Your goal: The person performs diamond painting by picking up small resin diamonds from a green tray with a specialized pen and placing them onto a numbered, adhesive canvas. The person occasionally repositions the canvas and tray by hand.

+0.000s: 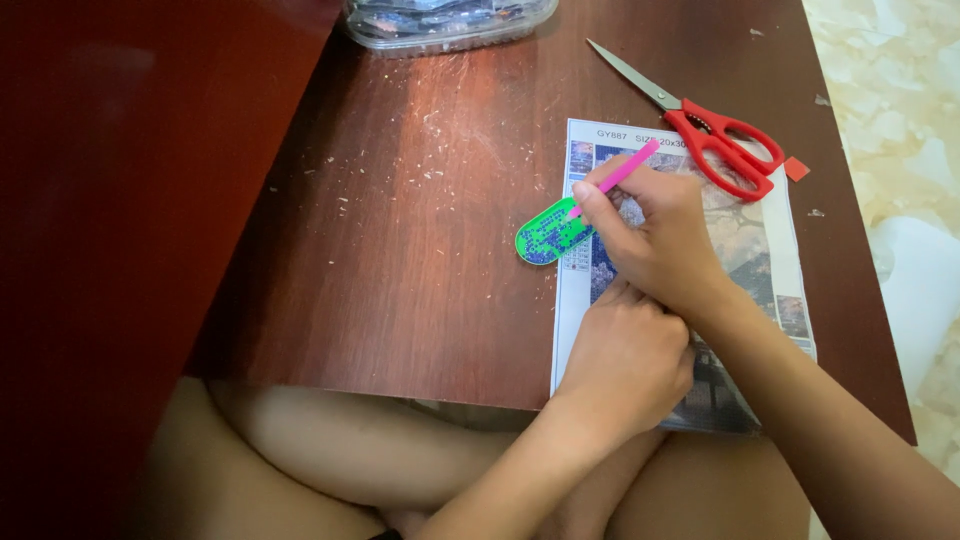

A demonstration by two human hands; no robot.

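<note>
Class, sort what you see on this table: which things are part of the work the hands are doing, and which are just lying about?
In use:
- pink pen, held by the right hand, tip at the green tray
- green tray of small beads
- printed canvas, pressed by the left hand

Lying about:
- red scissors, resting partly on the canvas
- clear plastic container at the table's far edge

I log one low bench of dark reddish-brown wood, its top scuffed and flecked with pale specks. Lying directly on it I count: a printed picture canvas at the right, overhanging the near edge; red-handled scissors, partly on the canvas's far corner; a green oval tray of small beads touching the canvas's left edge; a clear plastic container at the far edge.
</note>
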